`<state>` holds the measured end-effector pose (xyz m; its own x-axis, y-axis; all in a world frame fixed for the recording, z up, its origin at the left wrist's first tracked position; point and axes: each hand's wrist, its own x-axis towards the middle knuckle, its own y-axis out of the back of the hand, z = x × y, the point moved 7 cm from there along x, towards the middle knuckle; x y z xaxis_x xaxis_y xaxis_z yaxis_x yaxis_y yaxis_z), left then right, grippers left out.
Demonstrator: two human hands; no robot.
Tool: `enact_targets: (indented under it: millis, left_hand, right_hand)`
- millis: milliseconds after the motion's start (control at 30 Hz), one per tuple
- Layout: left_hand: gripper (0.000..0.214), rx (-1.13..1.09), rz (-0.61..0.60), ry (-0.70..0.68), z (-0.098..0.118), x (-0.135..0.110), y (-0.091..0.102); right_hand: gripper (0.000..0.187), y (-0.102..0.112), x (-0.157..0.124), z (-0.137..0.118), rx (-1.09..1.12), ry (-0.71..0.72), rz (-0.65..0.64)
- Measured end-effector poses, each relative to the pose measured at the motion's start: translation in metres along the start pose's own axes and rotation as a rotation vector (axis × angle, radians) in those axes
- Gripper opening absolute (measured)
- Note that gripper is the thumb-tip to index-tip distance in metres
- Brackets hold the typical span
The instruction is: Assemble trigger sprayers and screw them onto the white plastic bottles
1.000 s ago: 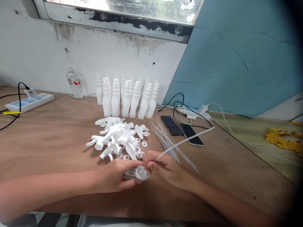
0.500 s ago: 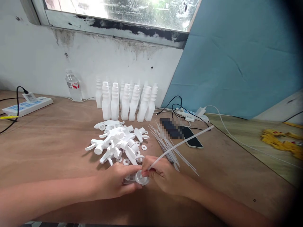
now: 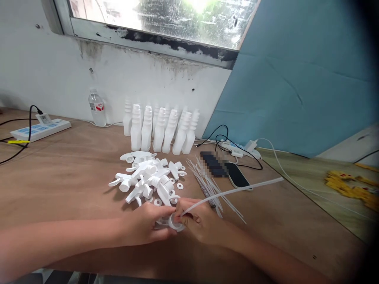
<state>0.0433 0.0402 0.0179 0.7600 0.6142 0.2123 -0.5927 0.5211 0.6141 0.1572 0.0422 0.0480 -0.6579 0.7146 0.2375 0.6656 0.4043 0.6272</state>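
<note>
My left hand (image 3: 146,224) is closed around a white trigger spray head (image 3: 175,225), whose round cap opening faces up toward me. My right hand (image 3: 197,221) pinches a thin white dip tube (image 3: 233,190) close to its lower end, right at that opening. The rest of the tube slants up to the right. My right fingers hide where the tube's end meets the cap. Just beyond my hands lies a heap of white trigger spray heads (image 3: 148,173), with several flat white ring washers (image 3: 158,202) around its near and right edges.
Loose dip tubes (image 3: 217,205) lie right of the heap, near a phone (image 3: 238,177) and a blurred dark object (image 3: 213,163). White bottles (image 3: 160,130) stand in rows at the wall. A water bottle (image 3: 97,110), power strips (image 3: 44,129) and cables are farther out.
The tube's free end has swung lower and farther right. My right fingers have shifted slightly left over the cap opening. The whole view has tilted a little.
</note>
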Motion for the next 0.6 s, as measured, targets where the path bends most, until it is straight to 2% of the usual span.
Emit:
enact_targets:
  millis: [100,200,267,300,367,433,500,600]
  left_hand:
    - [0.037,-0.09,0.037,0.048,-0.004,0.0,-0.001]
    - [0.057,-0.212,0.081,0.113,-0.009,-0.001,0.0]
    - [0.066,-0.265,0.109,0.16,-0.012,-0.002,0.002]
    - [0.069,-0.282,0.125,0.175,-0.012,-0.003,0.003]
    - [0.076,-0.295,0.144,0.194,-0.011,-0.003,0.006]
    - [0.086,-0.269,0.124,0.196,-0.006,0.0,0.008]
    - [0.096,-0.237,0.079,0.175,0.002,0.006,0.011]
    - [0.105,-0.233,0.008,0.088,0.023,0.02,0.021]
  right_hand:
    - [0.019,0.005,0.0,0.005,-0.025,0.027,0.043]
    - [0.018,0.022,-0.005,0.005,-0.098,0.077,0.144]
    - [0.009,0.036,-0.012,-0.002,-0.205,0.195,0.226]
    - [0.01,0.04,-0.016,-0.01,-0.296,0.302,0.248]
    - [0.024,0.034,-0.025,-0.026,-0.548,0.555,0.193]
    - [0.031,0.018,-0.03,-0.035,-0.802,0.748,0.063]
    - [0.026,0.007,-0.031,-0.039,-0.96,0.829,-0.023]
    - [0.022,0.008,-0.029,-0.045,-1.032,0.822,0.013]
